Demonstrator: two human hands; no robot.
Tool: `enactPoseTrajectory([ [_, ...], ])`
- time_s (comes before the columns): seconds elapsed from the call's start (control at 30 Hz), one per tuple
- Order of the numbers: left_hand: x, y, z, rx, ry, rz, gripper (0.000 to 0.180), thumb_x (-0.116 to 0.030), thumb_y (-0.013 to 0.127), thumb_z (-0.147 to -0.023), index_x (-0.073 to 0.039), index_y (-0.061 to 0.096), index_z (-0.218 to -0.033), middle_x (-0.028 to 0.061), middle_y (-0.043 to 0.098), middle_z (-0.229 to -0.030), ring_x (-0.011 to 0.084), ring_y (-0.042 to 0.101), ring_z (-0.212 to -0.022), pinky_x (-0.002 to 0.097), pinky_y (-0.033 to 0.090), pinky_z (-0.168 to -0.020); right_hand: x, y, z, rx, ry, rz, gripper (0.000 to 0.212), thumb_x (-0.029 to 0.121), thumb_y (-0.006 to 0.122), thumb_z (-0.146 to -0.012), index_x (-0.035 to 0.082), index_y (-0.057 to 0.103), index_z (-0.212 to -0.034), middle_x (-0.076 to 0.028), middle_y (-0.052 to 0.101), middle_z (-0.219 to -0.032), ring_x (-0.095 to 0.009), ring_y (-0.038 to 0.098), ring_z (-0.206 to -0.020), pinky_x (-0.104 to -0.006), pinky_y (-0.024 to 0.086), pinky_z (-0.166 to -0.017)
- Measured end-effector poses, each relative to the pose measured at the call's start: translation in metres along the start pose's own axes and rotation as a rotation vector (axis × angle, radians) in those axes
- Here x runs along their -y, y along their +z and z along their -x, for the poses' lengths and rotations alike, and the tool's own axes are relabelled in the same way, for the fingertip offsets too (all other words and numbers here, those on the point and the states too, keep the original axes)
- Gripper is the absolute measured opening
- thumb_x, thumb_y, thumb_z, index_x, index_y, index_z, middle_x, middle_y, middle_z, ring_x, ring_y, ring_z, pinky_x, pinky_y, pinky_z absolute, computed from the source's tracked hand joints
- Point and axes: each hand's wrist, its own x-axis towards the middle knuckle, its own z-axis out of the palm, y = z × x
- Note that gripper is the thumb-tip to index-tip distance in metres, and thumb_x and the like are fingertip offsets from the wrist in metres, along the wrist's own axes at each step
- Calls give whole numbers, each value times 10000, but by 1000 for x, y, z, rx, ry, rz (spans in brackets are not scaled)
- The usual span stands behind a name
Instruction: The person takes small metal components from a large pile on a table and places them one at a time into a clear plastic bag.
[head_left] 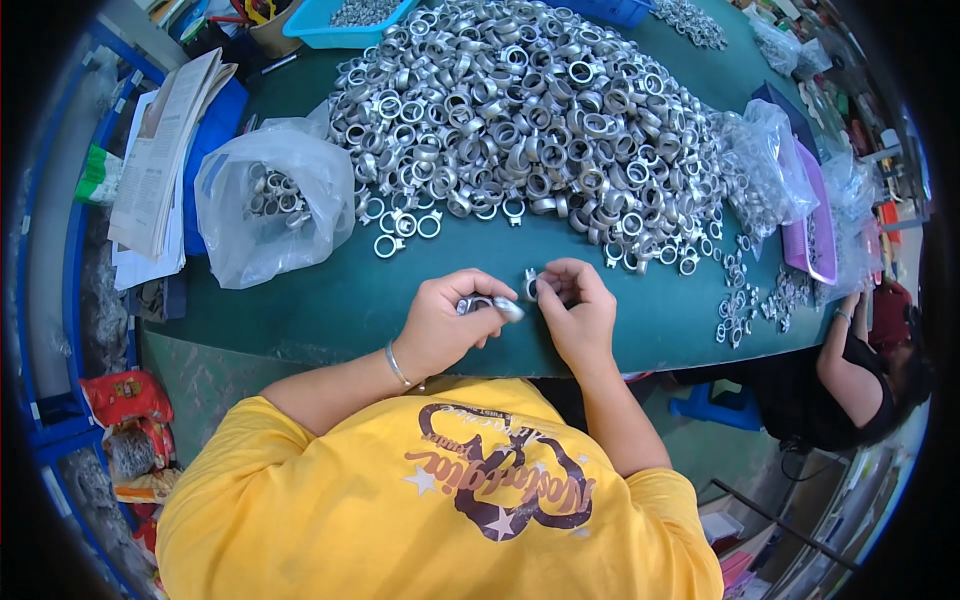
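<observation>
My left hand point(455, 315) is closed around a few silvery metal rings point(508, 309), which stick out between thumb and fingers. Just to its right, my right hand point(578, 305) pinches one metal ring point(530, 285) between thumb and fingertips. Both hands are above the green table point(390, 300) near its front edge, close together but apart. Beyond them rises a large heap of similar metal rings point(530, 130), each with a small lug. Some loose rings point(389, 245) lie at the heap's near left edge.
At left stands a clear plastic bag point(235, 215) with rings inside, beside stacked papers point(165, 150). Small rings point(738, 310) are scattered at right, near a purple tray point(818, 215) and plastic bags point(775, 165). A blue basin point(340, 30) is at the back. Another person point(835, 390) sits at right.
</observation>
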Motion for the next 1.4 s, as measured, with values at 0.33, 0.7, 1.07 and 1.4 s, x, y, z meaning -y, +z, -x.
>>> enactPoseTrajectory([
  [0.33, 3, -7, -3, 178, -363, 567, 148, -91, 553, -788, -11, 551, -912, 115, 587, -767, 136, 564, -573, 187, 391, -390, 18, -7, 7, 82, 186, -751, 198, -77, 578, -790, -25, 501, -964, -93, 596, -867, -117, 588, -743, -219, 498, -636],
  [0.7, -1, 3, 1, 60, 58, 53, 80, 14, 663, -748, 20, 627, -819, 52, 563, -851, 75, 540, -577, 175, 416, -448, 21, -3, 11, 99, -6, -533, 144, -15, 451, -881, -32, 511, -1011, -109, 585, -926, -141, 587, -815, -233, 488, -695],
  [1.07, 4, 5, 2, 32, -40, 170, 171, -30, 577, -817, 4, 569, -984, 65, 575, -845, 95, 553, -573, 182, 428, -446, 29, 2, 15, 181, 50, -598, 184, -27, 596, -799, 2, 585, -981, -83, 581, -931, -124, 570, -762, -211, 470, -666],
  [1.4, -17, -43, 14, -64, -343, 983, 282, -233, 436, -880, -52, 509, -1084, 111, 575, -885, 193, 558, -694, 223, 407, -427, 23, 14, -37, 64, -489, 331, 210, 3, 552, -756, 29, 582, -962, -135, 555, -828, -305, 566, -742, -383, 472, -630],
])
